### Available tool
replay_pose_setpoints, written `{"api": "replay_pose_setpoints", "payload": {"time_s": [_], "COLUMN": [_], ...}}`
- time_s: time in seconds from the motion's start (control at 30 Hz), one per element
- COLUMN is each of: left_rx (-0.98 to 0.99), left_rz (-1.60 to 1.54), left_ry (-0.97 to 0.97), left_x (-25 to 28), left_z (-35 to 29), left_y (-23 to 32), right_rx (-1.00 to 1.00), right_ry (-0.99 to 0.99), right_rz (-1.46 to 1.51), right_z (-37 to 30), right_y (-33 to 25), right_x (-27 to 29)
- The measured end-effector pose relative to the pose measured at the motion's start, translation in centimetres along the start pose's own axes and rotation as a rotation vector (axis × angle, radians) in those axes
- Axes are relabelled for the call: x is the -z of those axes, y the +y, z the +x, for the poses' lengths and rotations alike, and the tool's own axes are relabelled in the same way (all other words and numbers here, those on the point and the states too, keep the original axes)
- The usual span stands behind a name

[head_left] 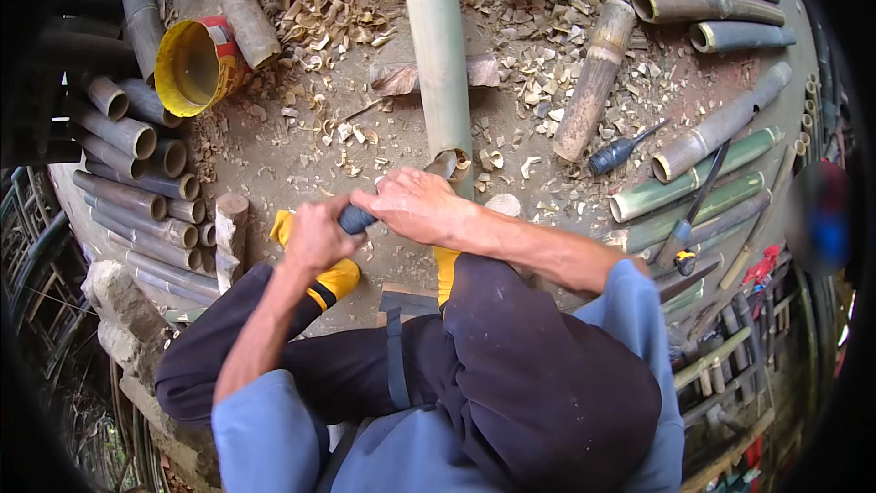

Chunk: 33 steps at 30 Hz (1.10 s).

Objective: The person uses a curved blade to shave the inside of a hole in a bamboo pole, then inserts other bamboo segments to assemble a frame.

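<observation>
My left hand (319, 233) is closed around the dark wrapped handle (357, 219) of a gouge-like carving tool. Further along the same tool, my right hand (415, 205) is wrapped round it, hiding most of the shaft. Its metal end (443, 165) meets a cut hollow near the lower end of a pale green bamboo pole (440, 64); how deep it sits I cannot tell. The pole runs away from me, across a reddish-brown block (394, 78). Yellow footwear (339, 281) on my feet shows beneath my arms.
Bamboo shavings (338, 27) litter the ground. At left stand a yellow-rimmed bucket (165, 68) and stacked bamboo tubes (123, 132). To the right lie a short bamboo piece (595, 82), a dark-handled pointed tool (613, 155), a long knife (698, 205) and several green bamboo lengths (698, 173).
</observation>
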<state>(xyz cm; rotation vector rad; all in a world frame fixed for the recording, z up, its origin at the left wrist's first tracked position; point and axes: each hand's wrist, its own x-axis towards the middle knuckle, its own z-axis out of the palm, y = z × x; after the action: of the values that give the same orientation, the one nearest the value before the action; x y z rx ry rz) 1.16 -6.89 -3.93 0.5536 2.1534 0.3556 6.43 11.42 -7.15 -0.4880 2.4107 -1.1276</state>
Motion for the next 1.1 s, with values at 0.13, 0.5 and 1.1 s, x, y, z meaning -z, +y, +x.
{"api": "replay_pose_setpoints", "payload": {"time_s": [0.13, 0.5, 1.1], "left_rx": [-0.245, 0.021, -0.332], "left_rz": [0.411, -0.361, 0.404], "left_ry": [-0.098, 0.169, -0.017], "left_x": [6.7, -4.7, 8.0], "left_z": [4.8, 0.2, 7.0], "left_y": [3.4, -1.4, 5.0], "right_rx": [-0.078, -0.01, -0.173], "right_ry": [0.377, -0.203, 0.532], "right_rz": [0.13, 0.031, 0.257], "right_z": [-0.2, 0.0, -0.3], "right_y": [0.6, 0.6, 0.9], "right_x": [0.3, 1.1, 0.8]}}
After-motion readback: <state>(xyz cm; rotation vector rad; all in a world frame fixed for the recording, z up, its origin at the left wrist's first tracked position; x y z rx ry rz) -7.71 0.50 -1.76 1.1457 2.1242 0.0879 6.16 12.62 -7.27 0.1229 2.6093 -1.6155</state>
